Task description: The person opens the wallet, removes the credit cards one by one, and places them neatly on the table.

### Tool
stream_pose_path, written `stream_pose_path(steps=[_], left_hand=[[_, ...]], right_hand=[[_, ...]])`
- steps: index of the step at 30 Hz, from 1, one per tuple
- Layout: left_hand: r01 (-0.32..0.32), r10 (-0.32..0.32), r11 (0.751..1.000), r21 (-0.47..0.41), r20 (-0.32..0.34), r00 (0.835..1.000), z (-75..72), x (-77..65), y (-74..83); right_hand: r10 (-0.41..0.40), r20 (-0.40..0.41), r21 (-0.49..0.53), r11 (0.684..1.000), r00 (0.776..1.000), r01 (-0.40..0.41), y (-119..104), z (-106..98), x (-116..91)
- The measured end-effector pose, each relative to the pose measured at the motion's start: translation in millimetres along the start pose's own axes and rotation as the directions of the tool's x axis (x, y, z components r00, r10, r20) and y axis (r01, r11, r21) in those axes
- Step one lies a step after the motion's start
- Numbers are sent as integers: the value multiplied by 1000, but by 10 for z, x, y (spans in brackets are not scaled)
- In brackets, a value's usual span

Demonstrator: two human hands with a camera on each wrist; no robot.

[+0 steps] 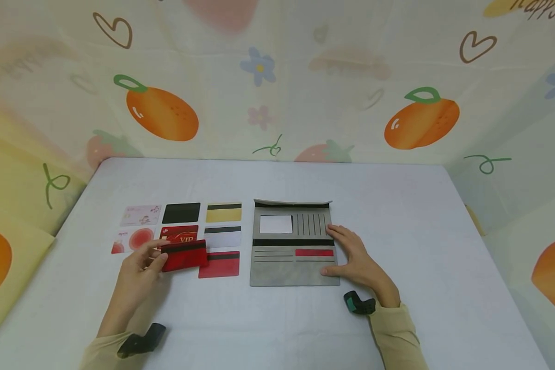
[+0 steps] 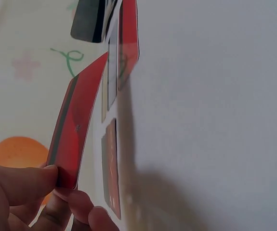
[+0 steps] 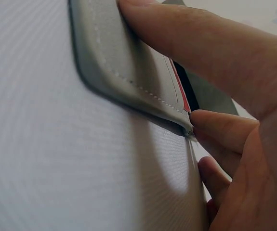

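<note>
Thumb and fingers of my left hand (image 1: 141, 267) pinch a red card (image 1: 185, 255) with a dark stripe by its left end. In the left wrist view the red card (image 2: 78, 125) is tilted, raised above the table. Right of the laid-out cards, a grey wallet (image 1: 291, 275) lies unfolded, a red card (image 1: 314, 253) in one of its slots and a white panel (image 1: 276, 224) in its upper half. My right hand (image 1: 356, 257) rests at the wallet's right edge, thumb on the lower half, fingers spread toward the upper half. In the right wrist view the thumb (image 3: 177, 29) lies over the stitched border.
Cards lie in rows left of the wallet: a black card (image 1: 181, 213), a gold card (image 1: 224, 213), a white striped card (image 1: 222, 237), a red VIP card (image 1: 179, 233), a red striped card (image 1: 226, 267) and two pale printed ones. A patterned cloth (image 1: 287, 103) hangs behind the white table (image 1: 398, 205).
</note>
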State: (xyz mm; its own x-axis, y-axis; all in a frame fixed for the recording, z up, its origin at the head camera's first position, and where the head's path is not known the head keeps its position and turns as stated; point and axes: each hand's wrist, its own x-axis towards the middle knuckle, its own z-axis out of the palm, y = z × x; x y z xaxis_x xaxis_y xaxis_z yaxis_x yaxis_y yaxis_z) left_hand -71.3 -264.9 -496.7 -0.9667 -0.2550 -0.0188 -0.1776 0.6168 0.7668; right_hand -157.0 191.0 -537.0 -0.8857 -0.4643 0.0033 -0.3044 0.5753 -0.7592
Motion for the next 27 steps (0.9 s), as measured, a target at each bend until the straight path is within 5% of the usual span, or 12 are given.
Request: stream_pose_path(steps=[15, 27], left_hand=[[89, -90, 991, 100, 3, 996, -90, 2, -221], [128, -147, 975, 181, 93, 985, -115, 19, -258]], right_hand=[[-14, 3, -1, 1000, 1000, 14, 4, -2, 2], [-12, 3, 2, 1000, 1000, 12, -1, -1, 0]])
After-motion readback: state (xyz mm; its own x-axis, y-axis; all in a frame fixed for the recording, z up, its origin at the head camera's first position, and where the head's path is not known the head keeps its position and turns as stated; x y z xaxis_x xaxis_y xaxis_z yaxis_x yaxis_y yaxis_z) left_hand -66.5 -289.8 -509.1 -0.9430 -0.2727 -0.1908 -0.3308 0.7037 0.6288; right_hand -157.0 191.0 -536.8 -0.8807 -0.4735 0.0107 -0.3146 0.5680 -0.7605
